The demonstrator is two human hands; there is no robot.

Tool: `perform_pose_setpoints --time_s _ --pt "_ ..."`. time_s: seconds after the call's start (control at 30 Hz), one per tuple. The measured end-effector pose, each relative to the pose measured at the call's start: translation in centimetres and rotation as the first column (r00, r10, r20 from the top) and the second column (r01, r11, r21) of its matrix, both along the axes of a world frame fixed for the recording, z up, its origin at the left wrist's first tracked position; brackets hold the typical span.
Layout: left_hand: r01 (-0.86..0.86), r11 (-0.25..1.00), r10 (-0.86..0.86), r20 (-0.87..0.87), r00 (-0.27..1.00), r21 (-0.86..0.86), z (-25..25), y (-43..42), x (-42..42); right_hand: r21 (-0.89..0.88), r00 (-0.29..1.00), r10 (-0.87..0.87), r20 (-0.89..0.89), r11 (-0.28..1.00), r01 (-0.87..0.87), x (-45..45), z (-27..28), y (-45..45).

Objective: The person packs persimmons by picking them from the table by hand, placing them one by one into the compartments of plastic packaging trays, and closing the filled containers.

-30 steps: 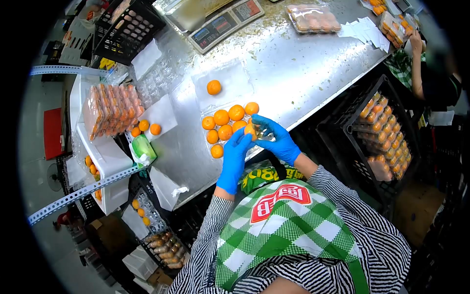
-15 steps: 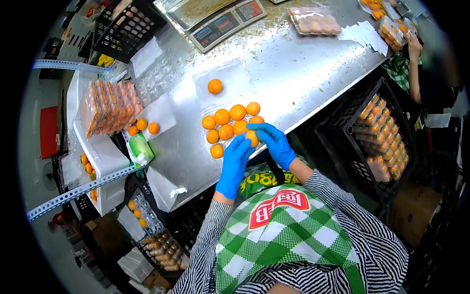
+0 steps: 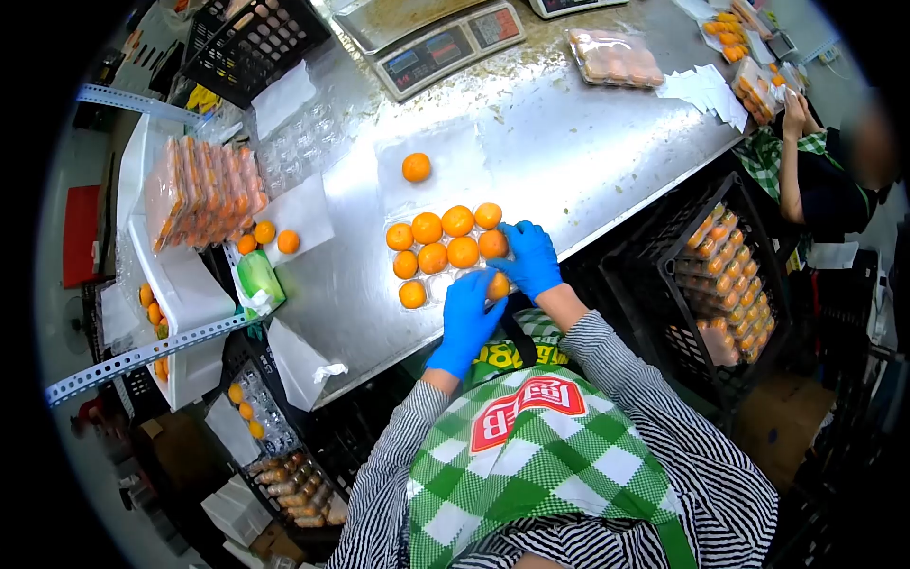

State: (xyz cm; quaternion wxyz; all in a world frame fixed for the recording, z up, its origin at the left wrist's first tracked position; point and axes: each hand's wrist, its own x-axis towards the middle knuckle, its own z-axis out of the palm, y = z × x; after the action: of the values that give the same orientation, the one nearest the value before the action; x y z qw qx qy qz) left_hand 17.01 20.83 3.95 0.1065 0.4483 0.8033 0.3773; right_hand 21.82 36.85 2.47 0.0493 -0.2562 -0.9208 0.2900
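Note:
A clear plastic tray [image 3: 436, 287] on the metal table holds rows of oranges [image 3: 432, 257], its lid part lying open behind with one loose orange [image 3: 416, 168] on it. My left hand [image 3: 469, 322], in a blue glove, has its fingers around an orange [image 3: 498, 285] at the tray's near right corner. Also gloved in blue, my right hand [image 3: 531, 259] rests its fingertips on the orange [image 3: 493, 244] at the right end of the middle row. Its fingers are bent and apart, with nothing lifted in them.
Stacked fruit packs [image 3: 204, 194] and loose oranges [image 3: 288, 242] are at the left. A scale [image 3: 450, 47] and a sealed pack [image 3: 614, 59] stand farther back. At the right is a black crate [image 3: 678, 303] of packs; beyond it, another person's hands [image 3: 796, 119] handle a pack.
The orange from between both hands is now at the tray's near right corner under my left hand. My right hand has moved off it to the orange behind.

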Motion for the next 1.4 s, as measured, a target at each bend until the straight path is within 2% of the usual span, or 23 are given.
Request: perform_pose_setpoints --time_s 0.17,0.2,0.23,0.27,0.3,0.33,0.37,0.4,0.43,0.53,0.63,0.73,0.83,0.93,1.0,1.03,1.13,1.27,1.3,1.4 --pt "0.058 0.995 -0.065 -0.086 0.994 -0.076 -0.5 0.7 -0.3 -0.072 0.986 0.013 -0.168 0.997 -0.026 0.5 -0.9 1.1" --pt "0.058 0.996 -0.066 -0.110 0.992 -0.070 -0.4 0.8 -0.4 -0.341 0.974 -0.122 -0.191 0.939 0.051 0.5 -1.3 1.2" --pt "0.060 0.996 -0.069 -0.134 0.989 -0.065 -0.3 0.8 -0.4 -0.586 0.950 -0.259 -0.176 0.803 0.110 0.5 -1.7 1.4" --pt "0.071 0.994 -0.082 -0.157 0.984 -0.078 -0.4 0.9 -0.5 -0.786 0.915 -0.385 -0.121 0.600 0.149 0.8 -2.1 1.8" --pt "0.084 0.993 -0.099 -0.180 0.979 -0.088 -0.6 1.1 -0.7 -0.904 0.905 -0.424 0.023 0.378 0.200 1.2 -0.7 2.6" --pt "0.100 0.990 -0.118 -0.199 0.973 -0.097 -0.8 1.2 -0.7 -0.987 0.880 -0.474 0.000 0.140 0.076 1.5 -0.5 2.8" --pt "0.116 0.986 -0.138 -0.201 0.970 -0.121 -1.2 1.3 -0.6 -0.993 0.848 -0.529 -0.008 -0.099 -0.071 1.9 -0.3 2.9" --pt "0.132 0.981 -0.160 -0.206 0.965 -0.142 -1.6 1.4 -0.7 -0.921 0.812 -0.584 -0.005 -0.314 -0.232 2.1 0.0 3.0" --pt "0.149 0.976 -0.182 -0.213 0.960 -0.161 -1.8 1.8 -0.7 -0.886 0.785 -0.610 0.109 -0.417 -0.201 1.8 1.9 2.7" --pt "0.114 0.978 -0.161 -0.278 0.947 -0.176 -1.8 2.4 -0.5 -0.679 0.844 -0.536 -0.013 -0.615 -0.401 2.0 2.6 2.4" --pt "0.142 0.953 -0.206 -0.227 0.952 -0.268 -2.4 2.6 -0.7 -0.547 0.831 -0.556 -0.038 -0.684 -0.483 1.3 2.9 1.6" --pt "0.163 0.967 -0.210 -0.256 0.943 -0.194 -1.9 2.5 -0.8 -0.518 0.820 -0.571 0.023 -0.709 -0.479 0.8 4.0 0.9" --pt "0.163 0.975 -0.189 -0.179 0.965 -0.151 -0.7 2.7 -0.9 -0.517 0.793 -0.595 0.130 -0.723 -0.458 0.2 4.3 0.4" --pt "0.090 0.995 -0.090 0.003 0.996 0.041 1.4 2.4 -1.2 -0.553 0.775 -0.584 0.243 -0.740 -0.384 -0.3 4.7 0.3" --pt "-0.124 0.988 0.115 0.101 0.988 0.090 1.3 1.8 -1.7 -0.552 0.781 -0.558 0.280 -0.759 -0.344 -0.4 4.6 0.1" --pt "-0.235 0.966 0.218 0.154 0.964 0.106 1.4 1.5 -1.8 -0.536 0.794 -0.541 0.276 -0.773 -0.340 -0.3 4.2 -0.1" --pt "-0.375 0.912 0.262 0.464 0.846 0.168 3.6 2.4 -3.2 -0.578 0.815 -0.490 0.309 -0.777 -0.249 -0.7 4.1 -0.9" --pt "-0.246 0.940 0.006 0.707 0.708 0.238 5.5 3.5 -3.9 -0.730 0.841 -0.399 0.365 -0.683 -0.008 -1.3 6.5 -2.4" --pt "-0.222 0.961 0.018 0.761 0.649 0.167 6.2 3.4 -4.1 -0.724 0.846 -0.360 0.394 -0.688 0.044 -1.5 7.5 -2.7" --pt "-0.316 0.930 -0.011 0.876 0.482 0.185 6.7 3.0 -4.3 -0.759 0.944 -0.240 0.226 -0.651 0.016 -1.0 4.8 -2.5"
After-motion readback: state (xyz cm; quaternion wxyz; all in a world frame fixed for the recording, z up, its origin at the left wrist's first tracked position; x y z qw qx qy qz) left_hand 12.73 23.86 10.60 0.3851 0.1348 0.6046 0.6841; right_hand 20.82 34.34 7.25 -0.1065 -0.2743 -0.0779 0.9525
